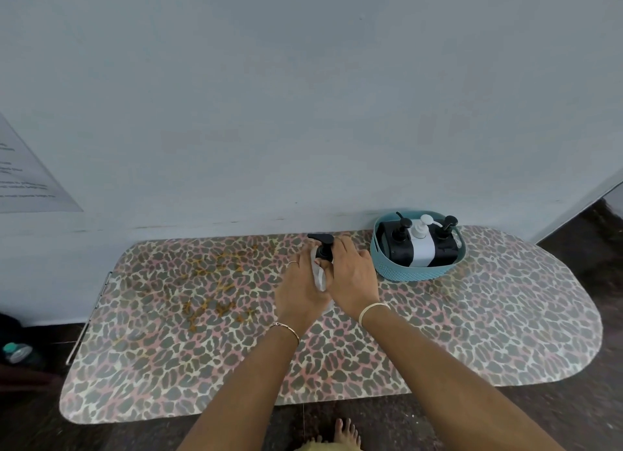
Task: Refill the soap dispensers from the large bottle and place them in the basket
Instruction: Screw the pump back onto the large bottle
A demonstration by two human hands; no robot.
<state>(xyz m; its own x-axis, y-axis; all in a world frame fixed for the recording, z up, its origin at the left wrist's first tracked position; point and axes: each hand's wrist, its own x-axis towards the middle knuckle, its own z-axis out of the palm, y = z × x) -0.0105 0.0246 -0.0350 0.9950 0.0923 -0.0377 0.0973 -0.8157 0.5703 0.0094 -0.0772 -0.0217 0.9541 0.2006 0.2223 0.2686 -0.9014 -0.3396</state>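
The left hand (298,290) was wrapped round the pale body of a soap dispenser (319,277), fingers curled about it. The right hand (352,272) closed over the neck just under the black pump (323,243), whose spout pointed left. The dispenser stood between the two hands on a leopard-print board (472,332), near its far edge by the wall (303,96). Each wrist wore a thin bracelet. Just to the right of the hands, apart from them, sat a teal basket (414,272) holding three dispensers upright in a row: a black one (394,245), a white one (421,248) and another black one (446,245). A printed sheet (27,174) was stuck on the wall at far left.
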